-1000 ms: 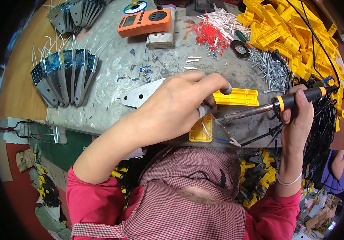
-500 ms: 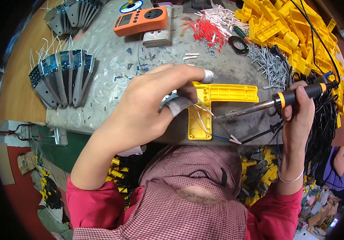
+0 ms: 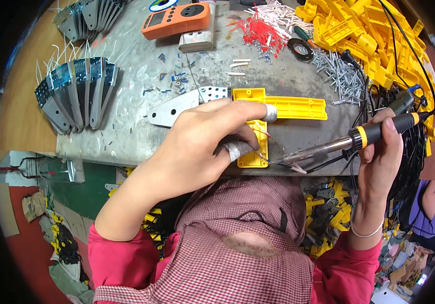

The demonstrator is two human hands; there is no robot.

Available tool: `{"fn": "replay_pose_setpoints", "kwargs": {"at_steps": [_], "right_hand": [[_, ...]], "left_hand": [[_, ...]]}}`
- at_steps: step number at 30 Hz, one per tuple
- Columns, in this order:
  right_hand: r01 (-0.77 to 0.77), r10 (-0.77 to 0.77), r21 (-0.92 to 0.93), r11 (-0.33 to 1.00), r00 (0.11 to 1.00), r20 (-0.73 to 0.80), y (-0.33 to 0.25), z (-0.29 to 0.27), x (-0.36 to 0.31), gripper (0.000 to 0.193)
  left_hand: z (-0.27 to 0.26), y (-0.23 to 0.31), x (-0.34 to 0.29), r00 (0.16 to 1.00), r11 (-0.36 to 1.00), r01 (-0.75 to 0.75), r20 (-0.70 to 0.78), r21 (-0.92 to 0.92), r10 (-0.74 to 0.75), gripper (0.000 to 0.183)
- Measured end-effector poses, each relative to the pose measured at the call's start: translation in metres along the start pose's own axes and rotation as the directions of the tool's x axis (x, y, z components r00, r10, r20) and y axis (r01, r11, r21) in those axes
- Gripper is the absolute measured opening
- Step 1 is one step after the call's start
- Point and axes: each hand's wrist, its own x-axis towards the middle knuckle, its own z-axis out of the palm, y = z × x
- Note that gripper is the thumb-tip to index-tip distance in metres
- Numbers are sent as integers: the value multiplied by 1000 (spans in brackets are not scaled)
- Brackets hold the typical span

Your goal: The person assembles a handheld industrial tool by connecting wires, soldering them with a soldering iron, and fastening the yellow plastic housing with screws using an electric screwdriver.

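My right hand [image 3: 379, 147] is wrapped round the black-and-orange handle of a soldering iron [image 3: 329, 147], whose tip points left, close to a white-ended cable [image 3: 298, 168]. A yellow plastic housing [image 3: 293, 107], T-shaped, lies on the bench with its inner side up. Over its near arm, my left hand [image 3: 197, 137] has thumb and fingers pinched together on a thin wire [image 3: 264, 130]; the fingertips hide the exact grip. Grey tape wraps the thumb and index finger. Partly under that hand is a grey metal plate [image 3: 169, 110] with holes, its end against the housing.
Similar grey plates with blue boards [image 3: 78, 93] stand fanned at the left. Beyond are an orange meter [image 3: 177, 20], red and white sleeves [image 3: 263, 34], a black tape roll [image 3: 300, 49] and screws [image 3: 339, 76]. Yellow housings [image 3: 349, 30] are heaped far right, above black cables [image 3: 405, 147].
My left hand has shifted slightly right and nearer me, uncovering the grey plate. The soldering iron has dropped a little nearer me, its tip now close to the cable's white end.
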Motion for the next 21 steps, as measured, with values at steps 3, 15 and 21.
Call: {"fn": "replay_pose_setpoints", "kwargs": {"at_steps": [3,15,21], "right_hand": [[-6,6,-21,1000,1000,8,2,2,-2,28],[4,-4,-102,995,1000,0,6,6,-3,30],[23,-23,-110,994,1000,4,7,11,-5,30]], "left_hand": [[1,0,3,1000,1000,-10,18,-14,11,50],[7,-2,0,999,996,28,26,-80,-26,56],[2,0,-1,999,1000,-21,26,14,20,59]]}}
